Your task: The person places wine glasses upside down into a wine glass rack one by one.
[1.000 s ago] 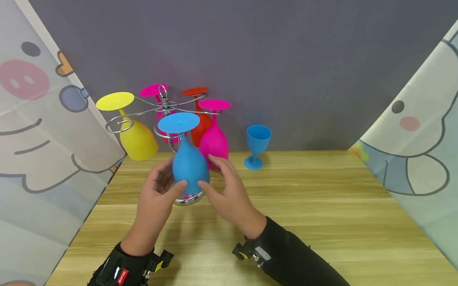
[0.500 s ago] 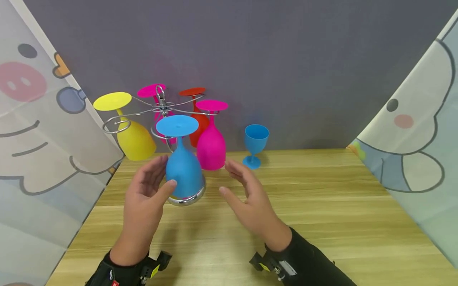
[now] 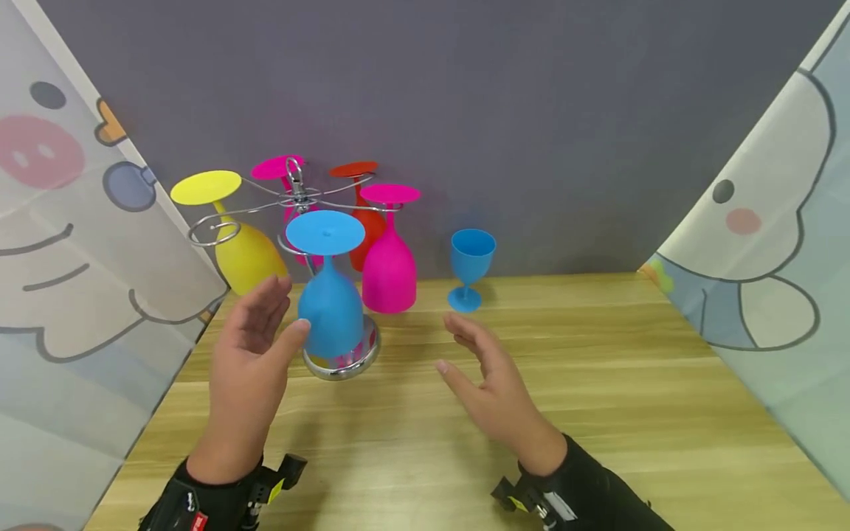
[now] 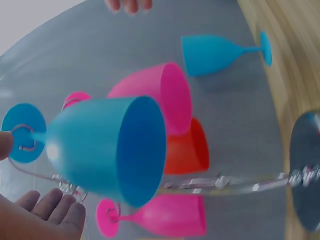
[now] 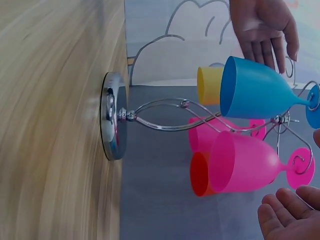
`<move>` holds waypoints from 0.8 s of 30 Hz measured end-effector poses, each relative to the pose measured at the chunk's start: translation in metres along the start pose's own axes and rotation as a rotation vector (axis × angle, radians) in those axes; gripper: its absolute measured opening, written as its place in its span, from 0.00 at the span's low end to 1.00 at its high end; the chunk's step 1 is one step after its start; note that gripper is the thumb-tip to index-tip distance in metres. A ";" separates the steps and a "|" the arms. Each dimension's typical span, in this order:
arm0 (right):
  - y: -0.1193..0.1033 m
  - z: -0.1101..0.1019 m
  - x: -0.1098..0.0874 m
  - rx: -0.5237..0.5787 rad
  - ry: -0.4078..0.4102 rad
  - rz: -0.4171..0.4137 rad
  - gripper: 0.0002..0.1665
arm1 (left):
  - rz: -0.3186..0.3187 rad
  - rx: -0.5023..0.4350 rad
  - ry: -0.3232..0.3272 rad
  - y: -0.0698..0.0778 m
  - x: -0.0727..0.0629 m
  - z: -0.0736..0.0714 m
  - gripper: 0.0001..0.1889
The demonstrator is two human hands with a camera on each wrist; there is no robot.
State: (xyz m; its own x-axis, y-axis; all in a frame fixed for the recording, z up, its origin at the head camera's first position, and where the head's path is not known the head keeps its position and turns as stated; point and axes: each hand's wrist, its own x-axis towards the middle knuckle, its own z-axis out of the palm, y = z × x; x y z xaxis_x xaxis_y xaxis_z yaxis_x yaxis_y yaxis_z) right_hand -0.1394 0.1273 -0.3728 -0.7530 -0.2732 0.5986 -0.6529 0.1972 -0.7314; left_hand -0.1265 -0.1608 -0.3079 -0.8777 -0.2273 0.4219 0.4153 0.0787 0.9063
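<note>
A blue goblet (image 3: 333, 313) hangs upside down by its foot from the front arm of a chrome stemware rack (image 3: 300, 196). My left hand (image 3: 247, 365) is just to its left, fingers extended and thumb near the bowl. Nothing is gripped by it. Farther right, above the table, my right hand (image 3: 505, 394) is held with loosely spread fingers and holds nothing. From the other arms hang a yellow goblet (image 3: 249, 258), a front pink goblet (image 3: 389, 276), a red goblet (image 3: 370, 228) and a rear pink goblet (image 4: 172, 215).
Another blue goblet (image 3: 472, 254) stands upright on the wooden table (image 3: 598, 383), right of the rack near the back edge. The rack's round chrome base (image 3: 361, 361) rests on the table. A grey backdrop (image 3: 564, 133) rises behind, with cartoon-printed panels on both sides.
Both hands were around the hanging blue goblet. The right hand has let go and moved off to the right; the left has drawn back to the left. The goblet stays hanging on the rack.
</note>
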 end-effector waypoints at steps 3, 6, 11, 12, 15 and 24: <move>0.003 0.000 0.000 -0.001 0.003 -0.001 0.35 | 0.037 -0.001 0.043 0.004 0.006 -0.009 0.29; 0.005 0.001 0.000 -0.005 0.007 0.012 0.34 | 0.061 0.055 0.105 0.008 0.013 -0.019 0.28; 0.008 0.001 0.000 0.022 0.011 0.060 0.34 | 0.085 0.236 0.221 0.014 0.027 -0.033 0.27; 0.009 0.000 0.000 0.032 0.013 0.070 0.34 | 0.093 0.263 0.238 0.015 0.030 -0.035 0.27; 0.012 -0.003 0.001 0.052 0.019 0.117 0.33 | 0.123 0.345 0.282 0.018 0.038 -0.040 0.27; 0.037 -0.023 0.010 -0.021 -0.011 0.334 0.35 | 0.186 0.533 0.309 0.024 0.055 -0.050 0.26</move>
State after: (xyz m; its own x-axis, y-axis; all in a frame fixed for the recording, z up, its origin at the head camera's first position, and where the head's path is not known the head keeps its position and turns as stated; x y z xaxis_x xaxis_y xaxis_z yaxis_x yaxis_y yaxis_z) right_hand -0.1730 0.1539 -0.3863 -0.9249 -0.2000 0.3234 -0.3717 0.2966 -0.8797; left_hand -0.1531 -0.2204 -0.2637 -0.6602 -0.4260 0.6186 0.3082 0.5974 0.7403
